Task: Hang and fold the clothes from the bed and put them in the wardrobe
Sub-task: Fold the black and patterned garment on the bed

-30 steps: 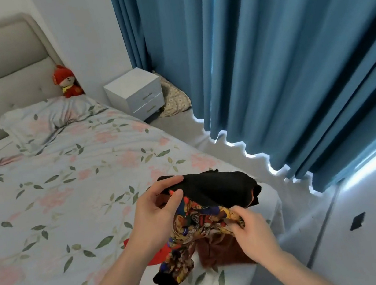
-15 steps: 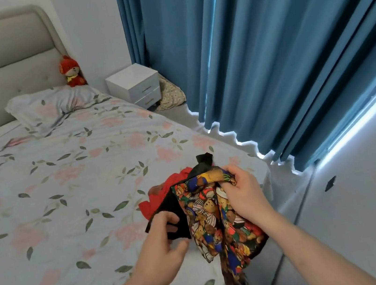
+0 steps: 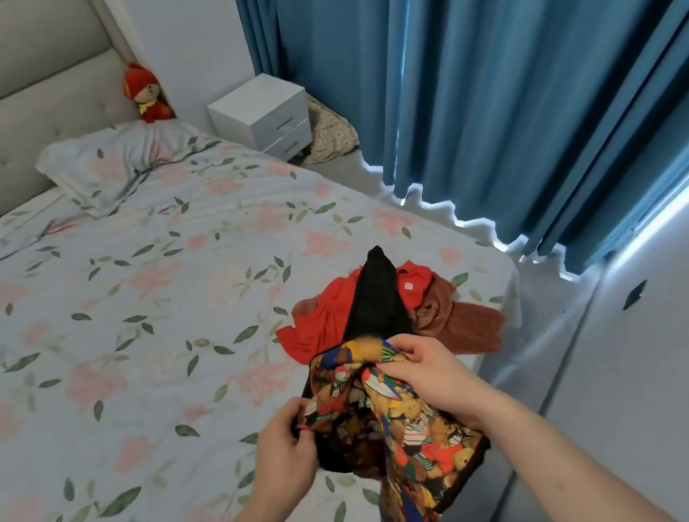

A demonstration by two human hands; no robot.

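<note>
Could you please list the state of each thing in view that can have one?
patterned garment: bunched, held up by both hands
left hand: pinches its edge
right hand: grips its top
black garment: draped over the pile
red garment: crumpled on bed
brown garment: crumpled
nightstand: drawers closed
curtains: drawn

A patterned garment (image 3: 404, 422) hangs between the left hand (image 3: 280, 453) and right hand (image 3: 431, 375), a clothes pile (image 3: 330, 321) on the bed (image 3: 121, 341) just beyond them.
</note>
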